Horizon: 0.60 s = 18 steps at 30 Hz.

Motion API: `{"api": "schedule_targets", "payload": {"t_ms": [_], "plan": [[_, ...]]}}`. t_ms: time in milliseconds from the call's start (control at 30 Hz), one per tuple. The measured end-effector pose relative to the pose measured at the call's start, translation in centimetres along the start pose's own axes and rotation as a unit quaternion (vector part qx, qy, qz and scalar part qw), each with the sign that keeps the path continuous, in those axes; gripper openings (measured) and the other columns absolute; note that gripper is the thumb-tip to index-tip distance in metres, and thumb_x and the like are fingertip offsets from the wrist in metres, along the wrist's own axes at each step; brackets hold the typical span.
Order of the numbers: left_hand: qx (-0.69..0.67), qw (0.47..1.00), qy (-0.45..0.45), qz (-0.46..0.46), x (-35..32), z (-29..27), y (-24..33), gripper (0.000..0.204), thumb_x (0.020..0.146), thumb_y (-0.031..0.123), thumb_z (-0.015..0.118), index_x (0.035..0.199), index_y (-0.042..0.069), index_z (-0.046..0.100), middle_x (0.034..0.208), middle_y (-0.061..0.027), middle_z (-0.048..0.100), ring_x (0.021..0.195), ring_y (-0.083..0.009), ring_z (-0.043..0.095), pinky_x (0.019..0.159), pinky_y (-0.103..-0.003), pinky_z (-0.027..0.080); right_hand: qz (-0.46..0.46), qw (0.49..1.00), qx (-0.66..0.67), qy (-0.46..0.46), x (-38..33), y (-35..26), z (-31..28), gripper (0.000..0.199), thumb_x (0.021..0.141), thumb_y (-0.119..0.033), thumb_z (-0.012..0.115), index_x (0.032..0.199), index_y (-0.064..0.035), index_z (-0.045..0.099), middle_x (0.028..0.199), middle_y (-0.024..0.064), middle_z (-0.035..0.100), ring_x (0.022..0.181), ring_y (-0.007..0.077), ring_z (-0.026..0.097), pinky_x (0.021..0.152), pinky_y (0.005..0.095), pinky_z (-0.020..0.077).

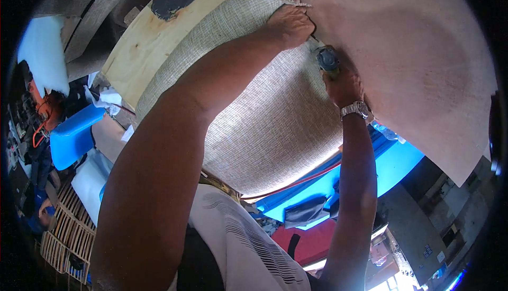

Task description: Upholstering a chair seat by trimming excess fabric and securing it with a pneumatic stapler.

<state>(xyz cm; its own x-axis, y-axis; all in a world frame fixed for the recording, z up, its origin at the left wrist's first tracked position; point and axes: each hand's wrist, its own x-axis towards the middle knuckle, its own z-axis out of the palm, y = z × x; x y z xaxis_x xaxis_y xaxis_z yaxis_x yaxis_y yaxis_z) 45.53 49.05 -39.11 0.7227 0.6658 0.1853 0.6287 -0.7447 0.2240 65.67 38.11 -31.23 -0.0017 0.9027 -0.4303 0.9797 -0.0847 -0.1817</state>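
Note:
A beige woven fabric (pixel 270 116) lies over a broad, curved piece in front of me, its far edge running beside a flat brown board (pixel 407 63). My left hand (pixel 292 25) is closed on that edge near the top, the fingers bunched and partly hidden. Just to its right and nearer, my right hand (pixel 345 88), with a metal watch on the wrist, grips a staple gun (pixel 328 59). The tool's dark rounded head shows at the fabric's edge where it meets the board; its nose is hidden.
Pale plywood (pixel 132 58) with a dark patch borders the fabric at the left. A red hose (pixel 296 185) runs below it. A blue chair (pixel 76 135) and a slatted wooden rack (pixel 69 230) stand at the left. Blue sheeting (pixel 397 164) lies under the board.

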Motion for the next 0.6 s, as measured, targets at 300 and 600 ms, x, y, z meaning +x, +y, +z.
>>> {"api": "schedule_targets", "payload": {"t_ms": [300,600], "plan": [[0.209,0.976,0.055,-0.003,-0.6,5.0,-0.5,0.015,0.083,0.022,0.057,0.087,0.023,0.072,0.093,0.0086,0.063,0.106,-0.0123,0.054,0.096,-0.034,0.035,0.094,0.987,-0.115,-0.062,1.3,-0.3,1.1,0.045,0.085,-0.044,0.066,0.118,-0.0140,0.064,0.104,0.0217,0.070,0.096,0.0432,0.067,0.083,0.0558,0.0551],[0.074,0.993,0.059,-0.074,-2.4,3.6,0.1,0.013,0.080,0.023,0.057,0.075,0.018,0.067,0.096,0.0008,0.063,0.108,-0.0174,0.056,0.105,-0.038,0.037,0.064,0.996,-0.069,0.001,1.0,-1.3,1.1,0.055,0.080,-0.051,0.074,0.108,-0.0047,0.069,0.090,0.0249,0.071,0.088,0.0441,0.069,0.075,0.0532,0.0548]]}}
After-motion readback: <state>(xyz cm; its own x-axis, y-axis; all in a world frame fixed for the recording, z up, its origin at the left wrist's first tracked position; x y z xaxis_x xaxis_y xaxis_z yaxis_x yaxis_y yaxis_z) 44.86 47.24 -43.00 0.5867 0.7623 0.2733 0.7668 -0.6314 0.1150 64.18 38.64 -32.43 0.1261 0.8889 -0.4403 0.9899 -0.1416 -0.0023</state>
